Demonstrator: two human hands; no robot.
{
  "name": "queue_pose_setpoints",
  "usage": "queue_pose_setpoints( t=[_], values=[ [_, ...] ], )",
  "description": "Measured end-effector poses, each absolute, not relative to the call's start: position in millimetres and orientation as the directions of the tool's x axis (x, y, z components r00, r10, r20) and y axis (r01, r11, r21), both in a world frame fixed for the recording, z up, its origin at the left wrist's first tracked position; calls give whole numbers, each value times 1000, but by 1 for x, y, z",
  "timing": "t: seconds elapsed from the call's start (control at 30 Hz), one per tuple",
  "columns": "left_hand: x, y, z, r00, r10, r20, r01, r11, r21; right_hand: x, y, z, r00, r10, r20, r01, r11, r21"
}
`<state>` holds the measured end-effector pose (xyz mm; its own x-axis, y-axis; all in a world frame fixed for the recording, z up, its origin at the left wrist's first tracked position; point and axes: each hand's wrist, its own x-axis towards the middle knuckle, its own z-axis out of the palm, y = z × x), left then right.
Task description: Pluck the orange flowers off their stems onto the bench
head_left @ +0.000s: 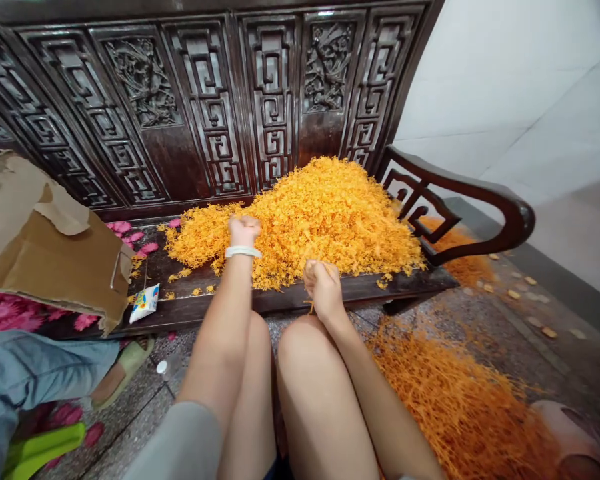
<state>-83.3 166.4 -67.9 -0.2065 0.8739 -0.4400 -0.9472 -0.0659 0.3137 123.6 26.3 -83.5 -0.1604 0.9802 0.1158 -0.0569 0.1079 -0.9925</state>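
Observation:
A large heap of small orange plastic flower pieces (340,213) covers much of the dark wooden bench seat. My left hand (244,230), with a white band at the wrist, is closed at the left part of this heap; whatever its fingers hold is hidden. Nearer to me, my right hand (323,283) is closed above the front edge of the seat, over my knees. A thin orange strand (311,306) shows just beneath its fingers. A few loose orange pieces (197,291) lie scattered on the seat left of the heap.
A torn cardboard box (55,247) stands on the bench at left, with pink flowers (10,313) around it. Beside it lies a small white packet (145,303). Orange strands (455,393) pile on the floor at right, below the curved armrest (480,200). Another person's jeans leg (45,373) is at left.

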Motion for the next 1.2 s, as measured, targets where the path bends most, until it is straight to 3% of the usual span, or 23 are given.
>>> queue_pose_setpoints(
  t=[0.13,0.37,0.5,0.6,0.67,0.83,1.0,1.2],
  values=[
    [-144,150,-89,-327,871,-367,-897,-164,411,148,19,-80,40,997,65,-200,72,-977],
    [-110,164,-103,-347,930,-120,-551,-98,829,134,33,-87,-6,1000,26,-255,23,-967],
    [-82,163,-96,-205,978,50,-126,-77,989,116,32,-90,-50,998,28,-266,14,-964],
    [-82,154,-94,3,996,94,278,-91,956,113,33,-92,-51,998,41,-273,26,-962],
    [-86,149,-90,87,996,34,411,-67,909,115,34,-93,-39,998,51,-271,39,-962],
    [-82,138,-75,296,953,59,361,-169,917,122,39,-98,-5,1000,29,-259,27,-965],
    [-54,130,-64,607,790,87,216,-268,939,120,41,-102,-8,1000,-26,-232,-27,-972],
    [-45,127,-56,596,792,132,266,-350,898,122,41,-103,4,1000,-27,-221,-25,-975]
  ],
)
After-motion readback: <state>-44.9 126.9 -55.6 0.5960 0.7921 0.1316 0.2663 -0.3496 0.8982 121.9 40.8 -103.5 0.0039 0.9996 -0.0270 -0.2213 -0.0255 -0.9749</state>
